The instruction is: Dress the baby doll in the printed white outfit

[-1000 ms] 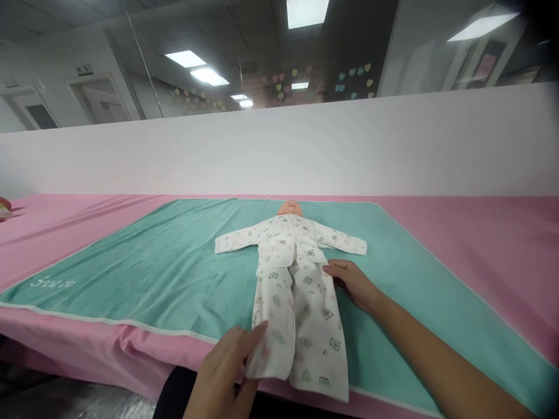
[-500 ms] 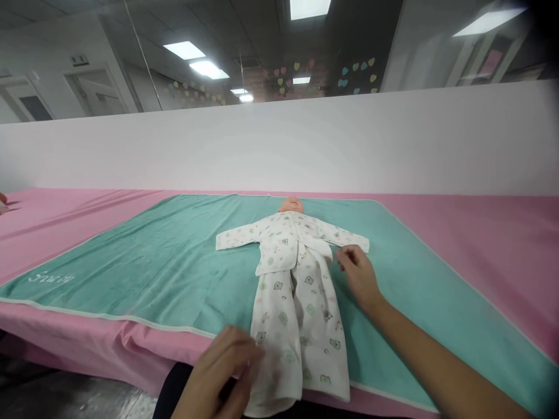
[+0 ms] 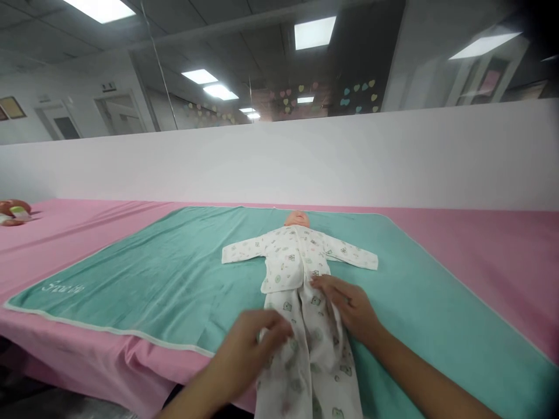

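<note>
A doll [image 3: 297, 218] lies on its back, head at the far end, in a white printed baby shirt [image 3: 283, 262] with both sleeves spread out. White printed baby trousers [image 3: 321, 343] run from under the shirt toward me. My right hand [image 3: 349, 305] is at the shirt's lower right front, fingertips pinched together at the hem and covering that corner. Above the left trouser leg hovers my left hand [image 3: 257, 343], slightly blurred, with thumb and fingers apart and nothing visible in it.
The doll lies on a teal blanket [image 3: 174, 273] with a pale edge, spread over a pink table cover [image 3: 458, 250]. At the far left is part of another doll-like object [image 3: 15, 210]. A white low wall [image 3: 218, 166] with glass above stands behind.
My right hand has moved left from beside the shirt onto its front hem, and the raised shirt flap is now lower. My left hand has risen and moved right over the trousers.
</note>
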Motion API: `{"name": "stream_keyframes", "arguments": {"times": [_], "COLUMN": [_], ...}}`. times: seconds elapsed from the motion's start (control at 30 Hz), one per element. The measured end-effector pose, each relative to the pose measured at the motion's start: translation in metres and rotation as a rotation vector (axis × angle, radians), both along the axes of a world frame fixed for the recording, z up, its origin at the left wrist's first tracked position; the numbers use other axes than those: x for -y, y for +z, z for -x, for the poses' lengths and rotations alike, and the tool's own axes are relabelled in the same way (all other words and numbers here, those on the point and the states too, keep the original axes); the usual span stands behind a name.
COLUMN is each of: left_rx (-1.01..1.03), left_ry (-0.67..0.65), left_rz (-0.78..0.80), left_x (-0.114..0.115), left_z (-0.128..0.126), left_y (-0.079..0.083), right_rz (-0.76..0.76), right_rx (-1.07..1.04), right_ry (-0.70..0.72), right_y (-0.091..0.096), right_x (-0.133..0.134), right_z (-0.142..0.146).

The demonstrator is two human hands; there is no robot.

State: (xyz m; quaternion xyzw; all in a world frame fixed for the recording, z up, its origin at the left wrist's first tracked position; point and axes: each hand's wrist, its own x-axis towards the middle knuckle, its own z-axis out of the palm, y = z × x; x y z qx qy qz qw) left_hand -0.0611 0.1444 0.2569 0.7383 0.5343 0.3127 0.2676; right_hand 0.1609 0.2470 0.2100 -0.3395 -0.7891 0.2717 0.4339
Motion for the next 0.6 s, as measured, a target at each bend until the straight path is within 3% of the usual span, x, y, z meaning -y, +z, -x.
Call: {"name": "stream_keyframes", "arguments": {"times": [0.1, 0.17, 0.2, 0.3, 0.4, 0.6], "left_rx": [0.198, 0.295, 0.365, 0.571, 0.654, 0.759], "left_ry": [0.272, 0.457, 0.48, 0.458, 0.463, 0.364], "left_rz": [0.022, 0.074, 0.183, 0.374, 0.372, 0.277], "left_x": [-0.052, -0.089, -0.106, -0.143, -0.167, -0.196], "left_z": [0.026, 0.037, 0.038, 0.028, 0.009, -0.002], "left_y": [-0.002, -0.011, -0.016, -0.024, -0.021, -0.017], "right_rz": [0.247, 0.395, 0.471, 0.661, 0.809, 0.707], "right_rx": [-0.224, -0.324, -0.368, -0.467, -0.587, -0.827], "right_ry": [-0.288, -0.374, -0.375, -0.254, -0.067, 0.101], "right_y": [-0.01, -0.02, -0.024, -0.025, -0.012, 0.003], "right_x": [-0.023, -0.043, -0.053, -0.076, -0.088, -0.104], "right_z": [-0.011, -0.018, -0.02, -0.013, 0.01, 0.039]}}
